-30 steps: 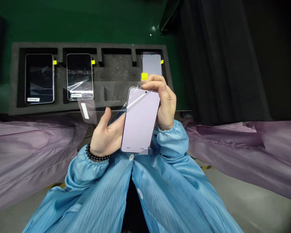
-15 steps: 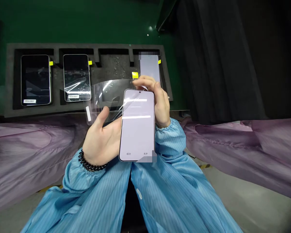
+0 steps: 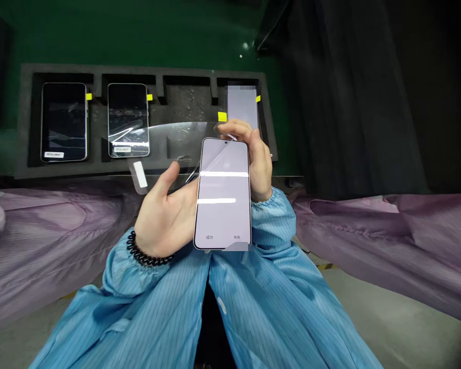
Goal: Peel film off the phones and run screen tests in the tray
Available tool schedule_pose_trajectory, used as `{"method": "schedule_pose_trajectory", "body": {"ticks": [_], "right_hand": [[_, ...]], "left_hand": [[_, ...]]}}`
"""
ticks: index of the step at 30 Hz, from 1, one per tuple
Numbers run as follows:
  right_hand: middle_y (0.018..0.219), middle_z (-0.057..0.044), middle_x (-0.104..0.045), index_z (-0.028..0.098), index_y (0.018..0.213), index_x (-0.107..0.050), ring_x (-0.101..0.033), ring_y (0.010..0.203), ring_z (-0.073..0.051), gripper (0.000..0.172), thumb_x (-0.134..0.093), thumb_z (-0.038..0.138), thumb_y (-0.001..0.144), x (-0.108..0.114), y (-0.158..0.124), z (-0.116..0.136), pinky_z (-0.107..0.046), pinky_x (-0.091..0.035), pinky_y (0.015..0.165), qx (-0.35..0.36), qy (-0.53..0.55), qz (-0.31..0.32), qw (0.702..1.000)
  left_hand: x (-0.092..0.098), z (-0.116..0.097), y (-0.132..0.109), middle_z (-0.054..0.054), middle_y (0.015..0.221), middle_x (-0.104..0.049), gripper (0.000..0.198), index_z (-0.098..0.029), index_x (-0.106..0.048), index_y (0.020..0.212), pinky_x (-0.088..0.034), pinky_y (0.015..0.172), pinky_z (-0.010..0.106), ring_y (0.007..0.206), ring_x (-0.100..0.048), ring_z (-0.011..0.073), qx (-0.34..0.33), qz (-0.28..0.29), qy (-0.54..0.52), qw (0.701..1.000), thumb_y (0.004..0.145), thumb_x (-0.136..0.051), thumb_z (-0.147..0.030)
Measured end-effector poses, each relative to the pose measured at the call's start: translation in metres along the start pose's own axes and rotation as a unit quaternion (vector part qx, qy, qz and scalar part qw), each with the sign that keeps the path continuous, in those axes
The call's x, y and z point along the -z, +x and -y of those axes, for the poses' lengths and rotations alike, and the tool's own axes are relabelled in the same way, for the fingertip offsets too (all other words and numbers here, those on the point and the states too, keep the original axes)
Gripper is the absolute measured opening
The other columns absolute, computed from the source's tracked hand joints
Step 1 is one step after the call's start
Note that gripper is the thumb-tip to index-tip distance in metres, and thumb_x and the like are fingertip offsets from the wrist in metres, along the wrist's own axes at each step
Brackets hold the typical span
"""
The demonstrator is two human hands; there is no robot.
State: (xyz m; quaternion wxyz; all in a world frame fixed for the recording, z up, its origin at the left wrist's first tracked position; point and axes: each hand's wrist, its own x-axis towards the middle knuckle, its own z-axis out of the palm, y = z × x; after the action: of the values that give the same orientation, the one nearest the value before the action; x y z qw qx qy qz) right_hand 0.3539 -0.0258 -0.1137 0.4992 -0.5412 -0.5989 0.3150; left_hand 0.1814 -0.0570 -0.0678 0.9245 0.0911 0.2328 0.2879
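Note:
My left hand [image 3: 168, 220], palm up with the thumb stretched out, supports a smartphone [image 3: 223, 197] whose lit screen is pale. Its fingers run behind the phone and are hidden. At the phone's top right, my right hand [image 3: 256, 159] has its fingers bent and pinches the edge of a clear protective film [image 3: 180, 134] near a yellow tab [image 3: 222, 117]. The film stretches leftward, curved, behind the phone and above the left thumb. A white label [image 3: 140, 174] marks its left end.
Beyond my hands lies a dark foam tray [image 3: 26, 123] with several compartments. Two dark-screened phones [image 3: 64, 123] with yellow tabs lie at its left, and a lit phone [image 3: 243, 105] at its right. Black cloth [image 3: 341, 102] hangs at the right; pink-sleeved people [image 3: 49, 220] flank me.
The film's left end has swung slightly down and left, and the film looks flatter. The phone and both hands sit slightly farther right and higher in view, the tray also shifted with the camera.

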Motion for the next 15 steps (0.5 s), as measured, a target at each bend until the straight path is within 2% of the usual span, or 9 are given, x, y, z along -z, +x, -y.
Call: {"method": "schedule_pose_trajectory", "body": {"ticks": [3,6,9,12,13,15], "right_hand": [[0.127,-0.007,-0.065,0.024,0.110,-0.070,-0.060,0.126,-0.026,0.071,-0.014,0.068,0.101,0.002,0.002,0.000,-0.046,-0.051,0.108,0.001,0.028,-0.022,0.999],[0.123,-0.006,-0.066,0.026,0.104,-0.070,-0.060,0.125,-0.026,0.073,-0.017,0.076,0.097,0.002,0.004,-0.001,-0.045,-0.049,0.110,-0.009,0.062,-0.021,0.998],[0.116,-0.001,-0.068,0.028,0.089,-0.069,-0.062,0.121,-0.024,0.063,-0.023,0.069,0.100,0.002,0.008,-0.004,-0.047,-0.048,0.111,0.011,0.168,-0.025,0.985],[0.112,0.000,-0.067,0.026,0.069,-0.059,-0.059,0.126,-0.025,0.061,-0.024,0.065,0.101,0.010,0.010,-0.009,-0.055,-0.045,0.112,0.058,0.277,-0.043,0.958],[0.115,-0.001,-0.065,0.025,0.068,-0.057,-0.055,0.131,-0.027,0.064,-0.022,0.067,0.100,0.016,0.009,-0.011,-0.059,-0.043,0.113,0.077,0.272,-0.050,0.958],[0.123,-0.003,-0.059,0.025,0.072,-0.057,-0.048,0.137,-0.029,0.071,-0.011,0.071,0.099,0.031,0.004,-0.012,-0.063,-0.039,0.113,0.109,0.190,-0.058,0.974]], "left_hand": [[0.007,-0.001,0.007,0.014,0.146,-0.055,0.076,-0.009,-0.032,0.153,-0.032,0.123,0.053,0.145,-0.042,0.0318,-0.005,0.012,0.025,1.000,0.101,-0.014,-0.061],[0.015,-0.001,0.013,0.012,0.143,-0.058,0.075,-0.014,-0.037,0.152,-0.036,0.121,0.052,0.143,-0.045,0.0323,-0.014,0.012,0.046,0.999,0.100,-0.017,-0.064],[0.019,0.001,0.015,0.011,0.141,-0.060,0.076,-0.016,-0.040,0.151,-0.037,0.120,0.052,0.142,-0.047,0.0332,-0.006,0.017,0.062,0.998,0.098,-0.022,-0.068],[0.021,-0.003,0.013,0.013,0.140,-0.060,0.077,-0.014,-0.042,0.150,-0.036,0.120,0.052,0.141,-0.047,0.0330,-0.003,0.013,0.090,0.996,0.099,-0.015,-0.066],[0.022,-0.007,0.012,0.013,0.139,-0.061,0.078,-0.012,-0.042,0.149,-0.036,0.120,0.052,0.142,-0.047,0.0329,-0.010,0.007,0.103,0.995,0.100,-0.011,-0.064],[0.024,-0.019,0.009,0.014,0.138,-0.061,0.079,-0.009,-0.042,0.148,-0.033,0.121,0.052,0.143,-0.045,0.0331,-0.042,-0.013,0.140,0.989,0.100,-0.008,-0.062]]}}
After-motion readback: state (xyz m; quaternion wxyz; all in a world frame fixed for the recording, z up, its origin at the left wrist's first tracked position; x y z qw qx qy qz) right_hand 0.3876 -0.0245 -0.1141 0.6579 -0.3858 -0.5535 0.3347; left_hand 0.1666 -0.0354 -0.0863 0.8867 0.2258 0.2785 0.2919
